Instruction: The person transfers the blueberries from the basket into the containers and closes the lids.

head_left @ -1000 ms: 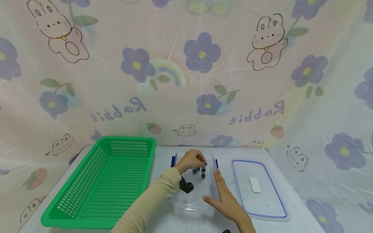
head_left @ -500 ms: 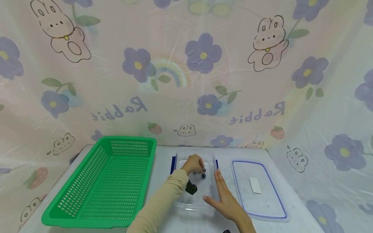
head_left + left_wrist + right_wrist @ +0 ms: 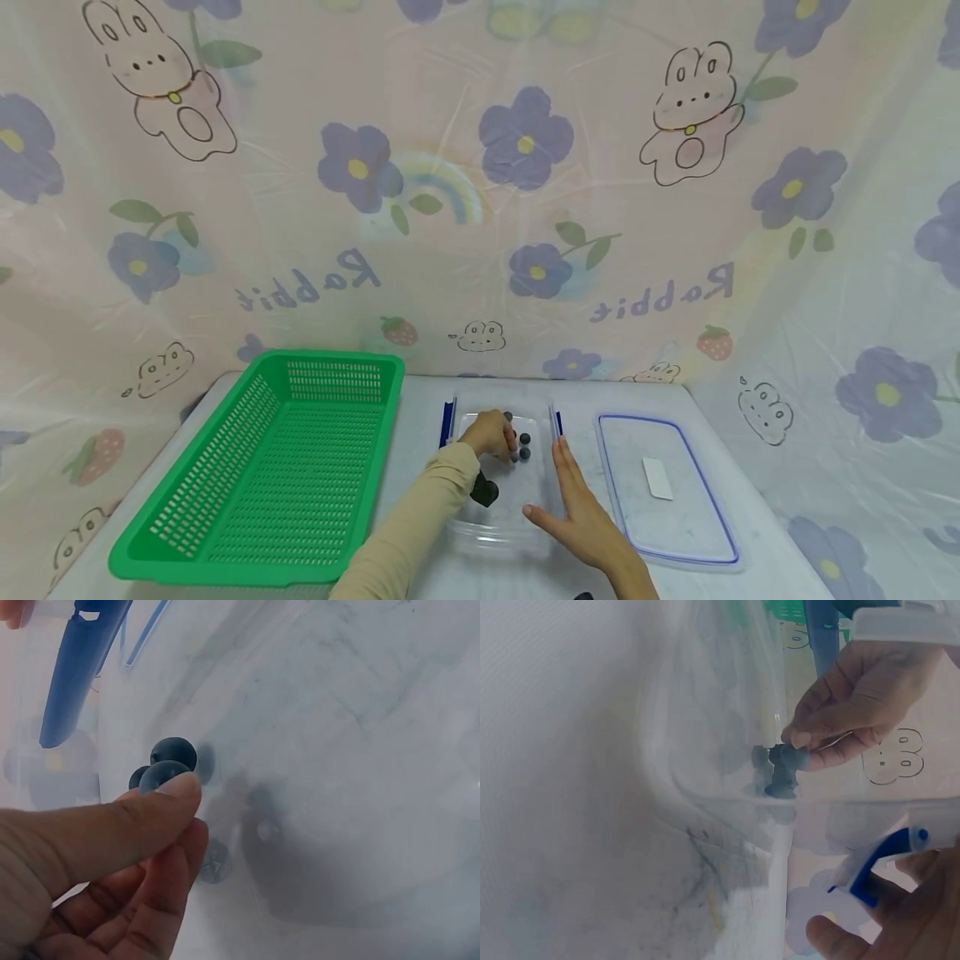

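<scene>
In the head view, a clear plastic container with blue latches stands on the table. My left hand reaches down into it, pinching a blueberry between thumb and fingertips, as the left wrist view shows. Right beside that one sits another blueberry, with one more partly hidden behind. Several loose blueberries lie near the fingers in the head view. My right hand rests along the container's right side, its fingers straight and thumb spread, close to the blue latch in the right wrist view.
A large green basket stands to the left. To the right lies a clear lid with a blue seal and a white rectangular piece on it. A patterned curtain rises behind the table.
My left hand has put down a blueberry at the container's right, moved back left and lower, and now pinches another blueberry. My right hand has stayed in place.
</scene>
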{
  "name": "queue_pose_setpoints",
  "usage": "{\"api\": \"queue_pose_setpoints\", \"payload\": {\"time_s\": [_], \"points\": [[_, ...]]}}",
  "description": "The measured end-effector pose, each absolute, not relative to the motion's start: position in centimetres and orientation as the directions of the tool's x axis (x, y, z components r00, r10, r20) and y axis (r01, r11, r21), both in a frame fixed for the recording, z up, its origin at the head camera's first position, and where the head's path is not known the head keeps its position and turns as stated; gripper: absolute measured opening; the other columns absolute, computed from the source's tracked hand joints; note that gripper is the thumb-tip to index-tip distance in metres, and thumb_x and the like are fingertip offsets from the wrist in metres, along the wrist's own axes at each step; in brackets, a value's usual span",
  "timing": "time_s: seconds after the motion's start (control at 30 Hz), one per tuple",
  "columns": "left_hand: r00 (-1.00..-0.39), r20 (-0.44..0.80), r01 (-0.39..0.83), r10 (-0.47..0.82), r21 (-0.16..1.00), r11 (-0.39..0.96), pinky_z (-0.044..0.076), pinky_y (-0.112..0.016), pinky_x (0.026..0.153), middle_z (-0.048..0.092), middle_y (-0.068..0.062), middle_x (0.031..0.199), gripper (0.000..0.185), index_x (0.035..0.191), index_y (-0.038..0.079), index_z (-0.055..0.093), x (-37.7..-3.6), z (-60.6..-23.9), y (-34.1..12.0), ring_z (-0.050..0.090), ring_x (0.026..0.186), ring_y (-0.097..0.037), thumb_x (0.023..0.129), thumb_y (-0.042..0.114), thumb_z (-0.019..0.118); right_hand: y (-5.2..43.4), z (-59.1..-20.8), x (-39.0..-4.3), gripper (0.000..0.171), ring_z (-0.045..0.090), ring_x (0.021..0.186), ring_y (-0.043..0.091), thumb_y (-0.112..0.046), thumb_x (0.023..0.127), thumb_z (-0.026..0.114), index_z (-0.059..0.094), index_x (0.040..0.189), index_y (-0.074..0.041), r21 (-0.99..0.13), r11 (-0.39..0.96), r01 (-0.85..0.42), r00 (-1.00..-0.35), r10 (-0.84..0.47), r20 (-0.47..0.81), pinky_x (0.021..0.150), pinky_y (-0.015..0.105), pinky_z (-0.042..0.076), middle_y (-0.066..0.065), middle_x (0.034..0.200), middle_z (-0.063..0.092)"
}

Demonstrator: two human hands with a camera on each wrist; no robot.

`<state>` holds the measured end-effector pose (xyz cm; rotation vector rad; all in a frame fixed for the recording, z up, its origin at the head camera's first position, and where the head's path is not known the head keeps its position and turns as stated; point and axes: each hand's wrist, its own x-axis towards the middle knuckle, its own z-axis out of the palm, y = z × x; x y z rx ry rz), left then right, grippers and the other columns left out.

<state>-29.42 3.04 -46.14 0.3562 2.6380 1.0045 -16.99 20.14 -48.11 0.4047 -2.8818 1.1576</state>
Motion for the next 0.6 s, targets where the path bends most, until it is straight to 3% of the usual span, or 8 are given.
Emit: {"api": "queue_pose_setpoints", "payload": {"time_s": [0.23,0.6], "points": [[-0.926,-0.190,0.126,0.327,0.660,0.741,0.045,-0.025,0.058,0.058,0.001,0.067,0.022,0.071,0.005,0.070,-29.25,-46.46,2.89,0.052,0.065,-0.012,0.064,-0.010,0.085,20.15,-48.20,-16.85,0.103,0.008,0.144,0.032,-0.054,0.087,0.065,0.005,0.156,-0.007,-0.671,0.692,-0.266,-0.961,-0.241,0.133,0.109,0.060,0.021,0.012,0.161,0.000],[-0.927,-0.202,0.130,0.315,0.615,0.777,0.050,-0.032,0.069,0.059,0.000,0.072,0.021,0.073,0.005,0.071,-28.96,-45.91,3.15,0.052,0.071,-0.015,0.065,-0.008,0.085,20.13,-48.13,-16.74,0.101,0.010,0.144,0.036,-0.052,0.088,0.065,0.007,0.155,-0.003,-0.657,0.695,-0.293,-0.955,-0.246,0.165,0.108,0.061,0.020,0.016,0.160,0.002]]}}
